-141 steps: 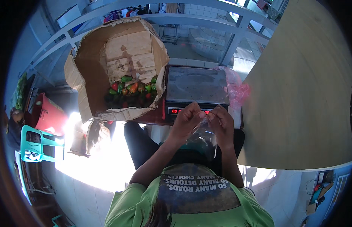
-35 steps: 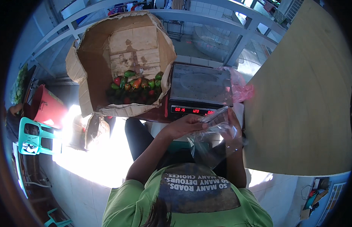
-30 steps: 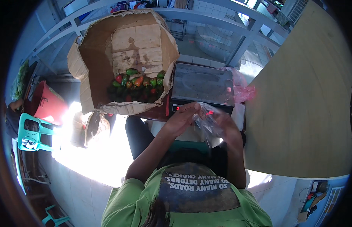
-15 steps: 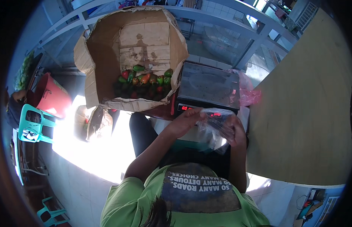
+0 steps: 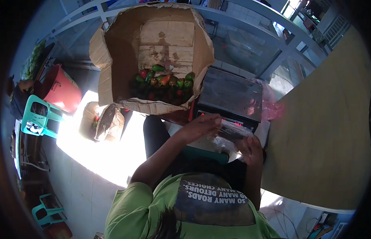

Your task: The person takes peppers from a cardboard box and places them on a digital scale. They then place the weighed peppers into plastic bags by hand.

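Between my hands a clear plastic bag [image 5: 227,143] is stretched over my lap, in front of a digital scale [image 5: 233,92] with red lit digits. My left hand [image 5: 202,126] pinches the bag's left edge. On its other side my right hand [image 5: 250,148] is closed on the plastic, its fingers partly blurred. Beyond my left hand stands a large open cardboard box [image 5: 105,79]. Green, red and orange peppers [image 5: 165,81] lie in the bottom of it, some in shadow.
Right of the scale are a crumpled pink plastic bag [image 5: 272,105] and a wide wooden board [image 5: 317,139]. To the left are a smaller box [image 5: 109,125], a red bucket [image 5: 63,89] and a turquoise chair [image 5: 36,115]. A pale railing [image 5: 249,12] runs behind.
The bag hung down between my hands before and now looks gathered higher and flatter. My right hand has turned and lowered slightly. The whole view has shifted a little.
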`<state>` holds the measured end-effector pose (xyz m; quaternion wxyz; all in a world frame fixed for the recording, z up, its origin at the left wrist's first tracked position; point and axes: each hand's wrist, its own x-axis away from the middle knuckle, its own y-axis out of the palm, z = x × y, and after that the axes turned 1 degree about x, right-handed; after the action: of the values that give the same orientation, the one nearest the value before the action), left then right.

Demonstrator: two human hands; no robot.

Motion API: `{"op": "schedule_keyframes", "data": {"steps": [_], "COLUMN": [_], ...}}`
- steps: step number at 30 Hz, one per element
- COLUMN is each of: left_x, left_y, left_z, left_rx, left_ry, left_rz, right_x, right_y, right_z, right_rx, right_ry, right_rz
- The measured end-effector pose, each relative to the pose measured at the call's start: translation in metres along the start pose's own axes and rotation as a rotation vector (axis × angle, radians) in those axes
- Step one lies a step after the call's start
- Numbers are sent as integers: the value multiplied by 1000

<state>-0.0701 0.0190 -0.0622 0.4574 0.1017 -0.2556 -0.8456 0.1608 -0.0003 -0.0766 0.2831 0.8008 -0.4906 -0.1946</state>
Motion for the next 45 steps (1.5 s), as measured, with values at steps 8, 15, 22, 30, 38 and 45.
{"op": "schedule_keyframes", "data": {"steps": [8, 15, 22, 30, 38, 45], "left_x": [24, 41, 25, 17, 11, 20], "left_y": [-207, -294, -284, -325, -331, -291], "left_z": [88, 52, 44, 35, 36, 69], "left_rx": [-1036, -1581, -1547, -1465, -1365, -1390], "left_ry": [340, -82, -464, -216, -197, -21], "left_rz": [826, 981, 904, 910, 916, 1095], "right_x": [20, 26, 11, 6, 7, 11], "right_y": [-10, -20, -11, -8, -12, -20], "right_z": [-10, 2, -2, 4, 1, 0], "right_rx": [295, 409, 455, 427, 453, 427], "right_ry": [42, 95, 108, 101, 98, 83], "right_rz": [292, 392, 325, 291, 311, 404]}}
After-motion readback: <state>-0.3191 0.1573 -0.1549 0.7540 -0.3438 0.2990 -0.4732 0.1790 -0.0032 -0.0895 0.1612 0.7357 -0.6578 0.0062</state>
